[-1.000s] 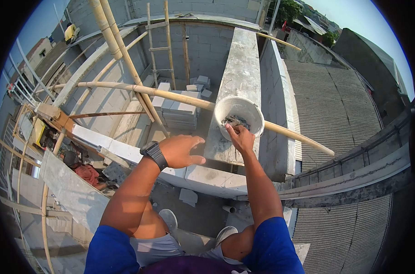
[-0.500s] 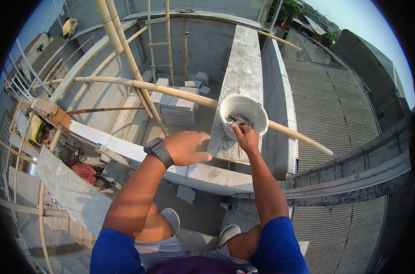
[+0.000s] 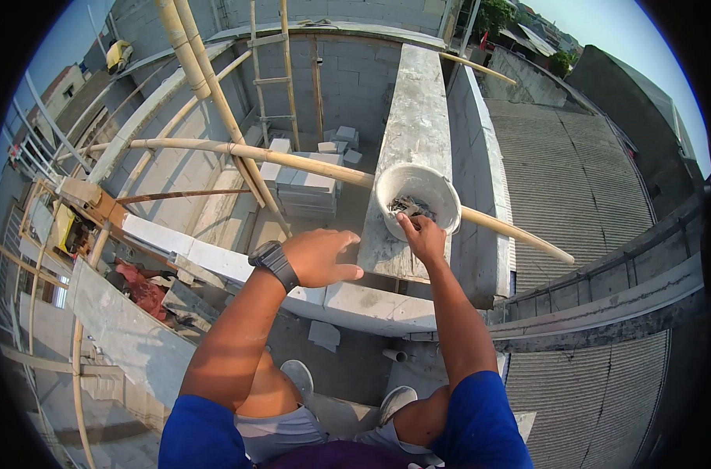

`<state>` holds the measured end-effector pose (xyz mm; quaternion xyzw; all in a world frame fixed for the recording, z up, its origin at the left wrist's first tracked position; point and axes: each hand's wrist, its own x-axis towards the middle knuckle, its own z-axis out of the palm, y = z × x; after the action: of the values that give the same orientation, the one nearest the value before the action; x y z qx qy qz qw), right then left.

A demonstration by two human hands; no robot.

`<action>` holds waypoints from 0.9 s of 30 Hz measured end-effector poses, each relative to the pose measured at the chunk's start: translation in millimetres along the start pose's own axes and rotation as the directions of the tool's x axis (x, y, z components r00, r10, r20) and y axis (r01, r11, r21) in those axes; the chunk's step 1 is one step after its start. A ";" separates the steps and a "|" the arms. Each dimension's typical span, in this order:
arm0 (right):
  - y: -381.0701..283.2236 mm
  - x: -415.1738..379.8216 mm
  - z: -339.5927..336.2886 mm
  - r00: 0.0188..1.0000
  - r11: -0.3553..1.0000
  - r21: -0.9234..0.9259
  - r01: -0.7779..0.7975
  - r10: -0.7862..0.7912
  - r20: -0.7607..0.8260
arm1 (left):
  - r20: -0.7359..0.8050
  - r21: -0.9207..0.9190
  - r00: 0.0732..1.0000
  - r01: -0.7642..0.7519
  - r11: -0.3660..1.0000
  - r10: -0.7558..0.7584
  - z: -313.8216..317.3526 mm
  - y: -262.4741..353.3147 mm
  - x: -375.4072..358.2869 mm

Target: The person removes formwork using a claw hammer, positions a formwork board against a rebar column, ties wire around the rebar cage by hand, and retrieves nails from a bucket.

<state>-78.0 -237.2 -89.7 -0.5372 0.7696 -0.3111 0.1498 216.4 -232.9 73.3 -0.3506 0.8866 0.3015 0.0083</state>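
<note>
A whitish bucket (image 3: 447, 191) stands on a long, mortar-stained plank (image 3: 414, 102), with small grey scraps (image 3: 410, 207) in its bottom. My right hand (image 3: 424, 237) reaches over the bucket's near rim, thumb and fingers drawn together by the scraps. What they pinch, if anything, is hidden. To the left, my left hand (image 3: 322, 256) hovers in the air with thumb and fingers apart, holding nothing. Beneath it runs a pale block wall (image 3: 379, 307). A black watch (image 3: 273, 263) is on my left wrist.
A bamboo pole (image 3: 293, 161) crosses behind the bucket, meeting slanted poles (image 3: 229, 117) at left. Light blocks (image 3: 312, 191) are stacked on the floor below, near a bamboo ladder (image 3: 273, 80). Corrugated roofing (image 3: 566, 164) lies right. Another person (image 3: 119, 56) is far off at upper left.
The view has shifted slightly. My left hand stays raised with fingers apart, and my right hand stays at the bucket with barely any movement.
</note>
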 end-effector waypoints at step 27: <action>10.5 2.6 5.3 0.999 0.999 -0.020 0.031 -0.031 -0.021 | 0.072 -0.022 0.997 0.009 1.000 -0.007 14.3 -5.6 16.9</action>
<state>-83.7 -238.9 -100.1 -0.5472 0.7658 -0.3114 0.1313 204.4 -238.9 54.9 -0.3432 0.8809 0.3239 0.0373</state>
